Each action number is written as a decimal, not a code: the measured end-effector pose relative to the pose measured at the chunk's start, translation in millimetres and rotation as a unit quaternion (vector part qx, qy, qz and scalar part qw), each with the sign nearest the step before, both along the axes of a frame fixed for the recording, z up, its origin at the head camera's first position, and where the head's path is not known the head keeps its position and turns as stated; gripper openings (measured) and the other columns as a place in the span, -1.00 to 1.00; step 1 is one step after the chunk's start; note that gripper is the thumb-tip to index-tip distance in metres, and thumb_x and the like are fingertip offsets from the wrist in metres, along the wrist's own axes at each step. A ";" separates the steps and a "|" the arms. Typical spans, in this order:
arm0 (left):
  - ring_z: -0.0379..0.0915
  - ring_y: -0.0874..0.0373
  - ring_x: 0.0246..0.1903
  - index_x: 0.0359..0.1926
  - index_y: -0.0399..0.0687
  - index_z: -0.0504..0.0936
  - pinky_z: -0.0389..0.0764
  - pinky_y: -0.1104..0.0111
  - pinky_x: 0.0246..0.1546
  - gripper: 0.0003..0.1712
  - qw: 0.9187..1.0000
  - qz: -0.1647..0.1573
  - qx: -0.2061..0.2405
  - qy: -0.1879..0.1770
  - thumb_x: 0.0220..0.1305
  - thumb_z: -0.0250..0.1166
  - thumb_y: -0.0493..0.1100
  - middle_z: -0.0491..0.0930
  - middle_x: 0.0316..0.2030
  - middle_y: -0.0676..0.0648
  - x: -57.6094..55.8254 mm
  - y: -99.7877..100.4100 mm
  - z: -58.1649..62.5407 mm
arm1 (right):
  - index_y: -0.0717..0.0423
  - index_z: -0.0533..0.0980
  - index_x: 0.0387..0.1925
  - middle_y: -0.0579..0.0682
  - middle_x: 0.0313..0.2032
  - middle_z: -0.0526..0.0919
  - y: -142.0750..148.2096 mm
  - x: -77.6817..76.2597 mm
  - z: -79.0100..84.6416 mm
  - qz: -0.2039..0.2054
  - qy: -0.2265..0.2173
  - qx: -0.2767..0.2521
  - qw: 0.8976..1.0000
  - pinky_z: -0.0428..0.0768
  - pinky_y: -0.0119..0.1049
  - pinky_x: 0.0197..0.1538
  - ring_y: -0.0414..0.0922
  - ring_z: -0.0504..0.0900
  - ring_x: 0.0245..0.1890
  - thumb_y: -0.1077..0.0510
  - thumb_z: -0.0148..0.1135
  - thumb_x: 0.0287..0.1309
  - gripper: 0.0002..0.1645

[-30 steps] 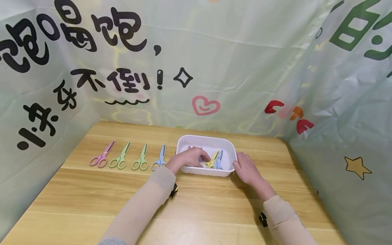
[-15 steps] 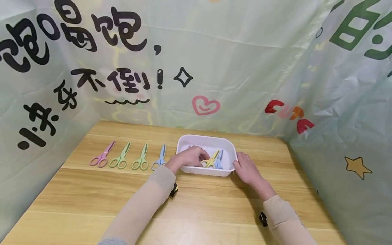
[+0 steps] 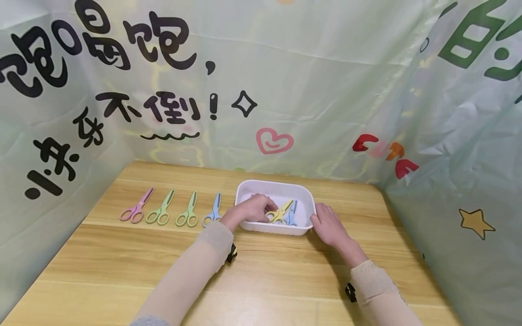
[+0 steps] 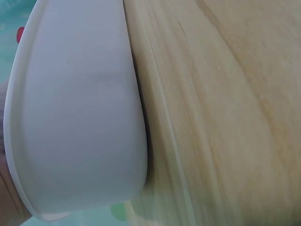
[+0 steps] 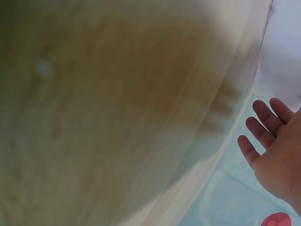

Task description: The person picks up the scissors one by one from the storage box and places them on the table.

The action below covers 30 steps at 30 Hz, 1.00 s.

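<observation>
A white plastic tray point(image 3: 274, 229) stands on the table, its near wall point(image 4: 80, 108) filling much of the left wrist view. Inside, my left hand point(image 3: 257, 207) reaches over the near rim with bent fingers, at the handle loops of the yellow scissors point(image 3: 284, 210). Its fingertips are partly hidden. Beside those lie blue scissors point(image 3: 292, 212); a bit of something pink shows behind the hand. My right hand point(image 3: 326, 223) is at the tray's right end, thumb against the rim. In the right wrist view its fingers point(image 5: 261, 133) extend nearly straight.
Left of the tray, several scissors stand in a row, blades away from me: pink point(image 3: 137, 207), green point(image 3: 161, 209), another green point(image 3: 187, 211) and blue point(image 3: 213, 212). The wooden table point(image 3: 261, 280) meets a printed curtain point(image 3: 326, 90) at the back and sides.
The yellow scissors have turned slightly in the tray, handles shifting left and tip right, at the left hand's fingers. The right hand and the tray have stayed in place.
</observation>
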<state>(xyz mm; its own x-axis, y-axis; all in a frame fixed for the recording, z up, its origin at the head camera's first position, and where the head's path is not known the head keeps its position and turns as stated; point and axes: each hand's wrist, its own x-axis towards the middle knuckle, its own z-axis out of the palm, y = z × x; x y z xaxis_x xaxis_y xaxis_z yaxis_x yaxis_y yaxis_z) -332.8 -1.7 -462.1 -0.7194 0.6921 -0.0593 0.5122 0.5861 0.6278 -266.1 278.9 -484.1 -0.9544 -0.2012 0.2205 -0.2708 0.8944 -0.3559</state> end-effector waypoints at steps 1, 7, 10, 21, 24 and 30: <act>0.64 0.18 -0.01 0.15 -0.16 0.72 0.51 0.24 0.26 -0.55 1.000 0.000 0.002 -0.001 0.22 0.45 -0.37 0.75 -0.03 -0.02 0.3 -0.2 -0.1 | 0.34 0.48 0.05 0.22 -0.02 0.57 -0.4 0.0 0.0 0.001 0.001 0.000 1.000 0.48 0.17 0.04 0.20 0.48 -0.01 0.15 -0.12 0.42 -0.61; 0.63 0.11 0.06 0.20 -0.24 0.68 0.62 0.33 0.16 -0.49 1.000 0.006 0.024 -0.012 0.19 0.44 -0.41 0.72 0.07 -0.10 1.8 -1.7 1.5 | 0.33 0.48 0.03 0.20 -0.04 0.57 -2.0 0.3 0.7 0.001 0.001 0.000 1.000 0.48 0.16 0.03 0.18 0.47 -0.02 0.16 -0.11 0.42 -0.63; 0.62 0.08 0.09 0.21 -0.25 0.67 0.60 0.31 0.19 -0.47 0.999 0.010 0.029 -0.010 0.18 0.43 -0.43 0.71 0.10 -0.12 2.7 -2.5 3.5 | 0.32 0.48 0.03 0.20 -0.03 0.57 -2.8 0.6 1.4 0.000 0.001 0.000 1.000 0.48 0.16 0.03 0.18 0.47 -0.01 0.16 -0.11 0.42 -0.63; 0.64 0.06 0.07 0.20 -0.29 0.66 0.62 0.31 0.18 -0.40 0.998 0.024 0.050 0.006 0.06 0.41 -0.47 0.72 0.05 -0.13 6.8 -6.9 12.9 | 0.36 0.48 0.04 0.23 -0.04 0.57 -2.3 1.8 4.0 0.012 0.016 0.002 1.000 0.50 0.17 0.00 0.22 0.49 -0.02 0.16 -0.13 0.41 -0.60; 0.64 0.06 0.05 0.20 -0.30 0.66 0.63 0.33 0.15 -0.39 0.998 0.029 0.058 0.017 0.03 0.43 -0.47 0.73 0.04 -0.14 9.4 -9.2 15.5 | 0.37 0.48 0.07 0.25 -0.02 0.57 -1.7 2.1 3.8 0.010 0.013 -0.001 1.000 0.50 0.18 0.02 0.22 0.49 0.00 0.15 -0.14 0.42 -0.58; 0.64 0.04 0.05 0.19 -0.30 0.66 0.64 0.31 0.13 -0.39 0.996 0.040 0.076 0.027 0.01 0.42 -0.47 0.73 0.02 -0.15 14.4 -14.6 19.6 | 0.38 0.48 0.09 0.26 0.00 0.58 -0.9 3.6 2.9 0.007 0.013 -0.006 1.000 0.49 0.19 0.05 0.23 0.49 0.02 0.16 -0.13 0.42 -0.57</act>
